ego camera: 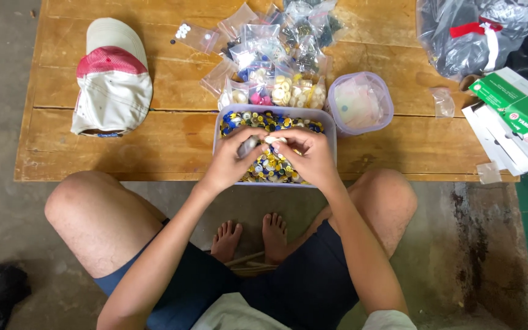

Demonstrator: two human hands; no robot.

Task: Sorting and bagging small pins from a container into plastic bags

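Note:
My left hand (230, 160) and my right hand (308, 156) meet over a clear plastic tub (331, 137) full of small yellow, blue and white buttons (270, 166). Between the fingers of my left hand is a small clear bag (249, 146). Pale buttons (272, 139) are pinched at the fingertips of my right hand, right at the bag's mouth. The tub stands at the near edge of a low wooden table (154, 134). Behind it lies a heap of small clear bags with sorted buttons (276, 55).
A round clear container with a lid (360, 102) stands right of the tub. A white and red cap (112, 76) lies at the left. A large plastic bag (478, 33), green boxes (517, 104) and white paper packets are at the right. My knees and bare feet are below the table's edge.

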